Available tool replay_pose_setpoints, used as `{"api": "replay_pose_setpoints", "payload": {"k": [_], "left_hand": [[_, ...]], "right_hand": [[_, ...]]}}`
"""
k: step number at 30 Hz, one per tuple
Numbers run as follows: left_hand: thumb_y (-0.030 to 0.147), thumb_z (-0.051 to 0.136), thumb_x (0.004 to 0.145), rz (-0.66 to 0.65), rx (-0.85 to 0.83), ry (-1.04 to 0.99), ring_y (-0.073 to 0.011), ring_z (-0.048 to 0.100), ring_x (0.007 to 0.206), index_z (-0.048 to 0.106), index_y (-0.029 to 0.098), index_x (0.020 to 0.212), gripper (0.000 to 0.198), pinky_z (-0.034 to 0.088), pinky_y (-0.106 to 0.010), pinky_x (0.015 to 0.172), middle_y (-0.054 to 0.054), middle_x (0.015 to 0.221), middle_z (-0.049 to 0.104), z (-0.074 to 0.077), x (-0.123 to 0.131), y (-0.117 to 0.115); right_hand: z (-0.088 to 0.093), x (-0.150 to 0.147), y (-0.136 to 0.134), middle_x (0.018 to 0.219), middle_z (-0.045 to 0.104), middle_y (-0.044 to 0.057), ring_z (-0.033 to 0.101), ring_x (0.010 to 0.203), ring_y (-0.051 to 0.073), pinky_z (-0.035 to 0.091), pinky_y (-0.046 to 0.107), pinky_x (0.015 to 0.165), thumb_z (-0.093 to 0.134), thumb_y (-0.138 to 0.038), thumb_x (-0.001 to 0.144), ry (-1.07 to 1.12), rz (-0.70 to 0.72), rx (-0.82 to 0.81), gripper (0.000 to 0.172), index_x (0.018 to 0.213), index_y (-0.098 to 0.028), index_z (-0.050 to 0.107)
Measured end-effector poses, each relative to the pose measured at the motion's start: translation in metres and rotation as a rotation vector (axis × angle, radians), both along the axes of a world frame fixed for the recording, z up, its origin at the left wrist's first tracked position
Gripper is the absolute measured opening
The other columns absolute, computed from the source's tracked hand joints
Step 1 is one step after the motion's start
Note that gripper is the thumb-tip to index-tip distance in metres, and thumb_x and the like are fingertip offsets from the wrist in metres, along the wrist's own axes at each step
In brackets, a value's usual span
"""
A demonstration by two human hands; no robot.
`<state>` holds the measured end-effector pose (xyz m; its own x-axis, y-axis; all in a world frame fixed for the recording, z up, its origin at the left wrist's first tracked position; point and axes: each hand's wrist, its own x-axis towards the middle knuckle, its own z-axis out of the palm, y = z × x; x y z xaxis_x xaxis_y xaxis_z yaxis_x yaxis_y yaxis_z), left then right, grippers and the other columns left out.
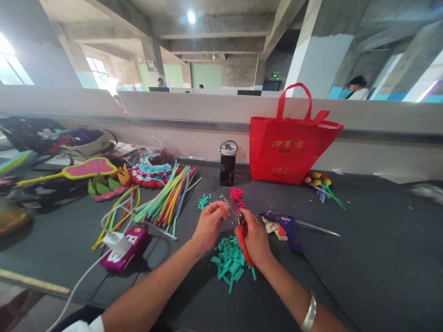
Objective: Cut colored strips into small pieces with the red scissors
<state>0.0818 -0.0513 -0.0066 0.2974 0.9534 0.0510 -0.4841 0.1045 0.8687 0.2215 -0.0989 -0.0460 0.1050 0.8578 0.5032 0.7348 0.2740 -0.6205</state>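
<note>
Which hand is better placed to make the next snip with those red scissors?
The right hand, probably: it already holds the red scissors, blades pointing at the left hand, which pinches something too small to identify above the green pieces.

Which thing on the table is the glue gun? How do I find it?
Start at the big red bag by the wall and come down toward the right hand. The glue gun lies just beside it: dark blue, the only thing there with a pointed metal tip.

head-worn view, looking forward and down, table [363, 240] close
</note>
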Motion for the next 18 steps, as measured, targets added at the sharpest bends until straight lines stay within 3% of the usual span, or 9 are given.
{"api": "replay_pose_setpoints", "payload": {"k": [9,18], "left_hand": [[0.018,0.067,0.070,0.056,0.101,0.080,-0.0094,0.048,0.062,0.064,0.014,0.068,0.006,0.038,-0.023,0.065,0.000,0.066,0.059,-0.0029,-0.0001,0.0002],[0.022,0.070,0.069,0.079,0.085,0.089,-0.0096,0.049,0.061,0.065,0.015,0.068,0.008,0.038,-0.022,0.064,0.001,0.063,0.058,0.0006,0.0000,-0.0016]], "right_hand": [[0.0016,-0.0039,-0.0032,0.101,0.064,0.006,0.062,0.092,0.022,0.049,0.032,0.077,0.048,-0.013,0.079,-0.116,-0.034,-0.059,0.038,0.116,-0.021,0.053],[0.0008,-0.0037,-0.0041,0.095,0.067,0.004,0.065,0.085,0.019,0.048,0.027,0.075,0.047,-0.012,0.078,-0.091,-0.030,-0.074,0.036,0.112,-0.022,0.056]]}}
